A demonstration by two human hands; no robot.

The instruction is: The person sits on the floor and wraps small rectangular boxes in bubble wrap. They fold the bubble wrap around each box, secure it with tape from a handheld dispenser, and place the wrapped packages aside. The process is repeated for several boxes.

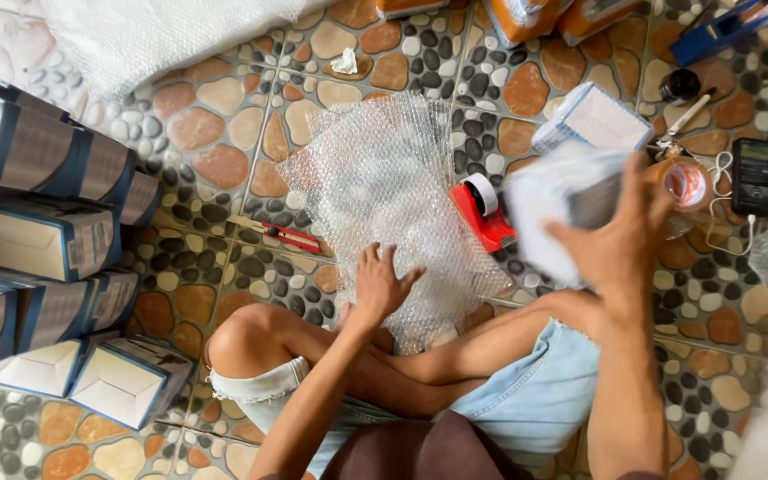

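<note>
left hand (382,283) lies flat, fingers spread, on the bubble wrap sheet (384,191) at 6 o'clock. right hand (620,240) is raised at 3 o'clock, clamped on a blurry white-and-blue box (555,209).

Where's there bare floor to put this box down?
Bare tiles lie between the stacked boxes and the bubble wrap sheet, beyond the red cutter. It is crowded right of the tape dispenser, around the calculator.
</note>
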